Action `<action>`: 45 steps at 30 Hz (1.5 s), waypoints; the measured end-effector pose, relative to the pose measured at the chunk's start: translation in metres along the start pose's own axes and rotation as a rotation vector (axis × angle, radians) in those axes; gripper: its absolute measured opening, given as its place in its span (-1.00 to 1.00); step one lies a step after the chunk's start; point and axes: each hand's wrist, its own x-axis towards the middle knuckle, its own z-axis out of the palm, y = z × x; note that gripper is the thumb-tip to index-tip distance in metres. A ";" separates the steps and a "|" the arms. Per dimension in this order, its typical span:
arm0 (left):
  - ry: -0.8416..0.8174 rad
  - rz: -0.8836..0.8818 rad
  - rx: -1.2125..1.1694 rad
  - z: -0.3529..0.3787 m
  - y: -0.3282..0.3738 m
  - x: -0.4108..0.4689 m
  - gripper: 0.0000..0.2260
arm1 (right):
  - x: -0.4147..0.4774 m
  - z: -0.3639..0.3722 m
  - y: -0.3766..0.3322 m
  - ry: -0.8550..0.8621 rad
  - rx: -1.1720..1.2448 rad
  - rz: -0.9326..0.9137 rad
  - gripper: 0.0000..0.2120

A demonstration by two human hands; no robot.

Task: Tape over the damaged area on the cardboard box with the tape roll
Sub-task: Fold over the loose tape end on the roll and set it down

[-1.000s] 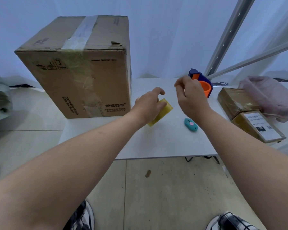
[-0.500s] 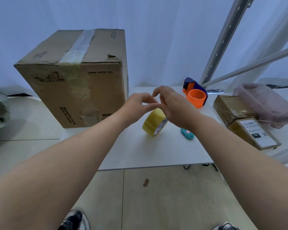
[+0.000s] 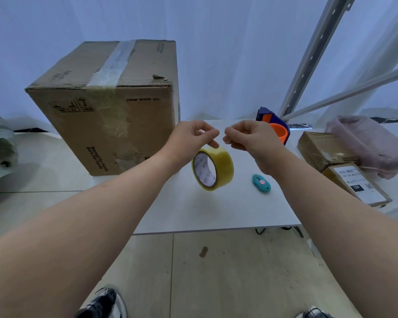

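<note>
The big cardboard box [image 3: 133, 125] stands at the table's left end, old tape running over its top and front. A small torn flap [image 3: 157, 76] sticks up near its top right edge. The yellow tape roll [image 3: 223, 167] stands on edge just below my hands, its core facing me. My left hand [image 3: 191, 137] is pinched shut, one fingertip touching the roll's top. My right hand [image 3: 248, 136] is pinched shut a little to the right. The clear tape end between the two pinches is barely visible.
A teal box cutter [image 3: 261, 182] lies right of the roll. A blue and orange tape dispenser [image 3: 277, 128] stands behind my right hand. Two small parcels [image 3: 324, 150] and a pink bag [image 3: 372, 143] fill the right side. The white table [image 3: 216, 210] ends just before my shoes.
The roll has turned its core toward me and sits lower under my hands. My hands came together above it, then drew slightly apart.
</note>
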 end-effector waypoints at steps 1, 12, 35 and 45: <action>0.022 -0.008 0.002 0.001 0.000 0.001 -0.90 | 0.000 0.003 -0.001 0.011 0.006 -0.007 -0.90; 0.157 -0.060 0.042 0.009 0.007 0.004 -0.75 | -0.005 0.017 -0.012 0.154 -0.348 -0.263 -0.83; 0.075 0.162 0.579 0.015 0.030 -0.002 -0.79 | -0.005 0.013 -0.013 0.161 -0.627 -0.370 -0.81; -0.007 0.099 0.271 -0.001 0.006 0.005 -0.70 | -0.005 0.011 -0.015 0.100 -0.313 -0.239 -0.81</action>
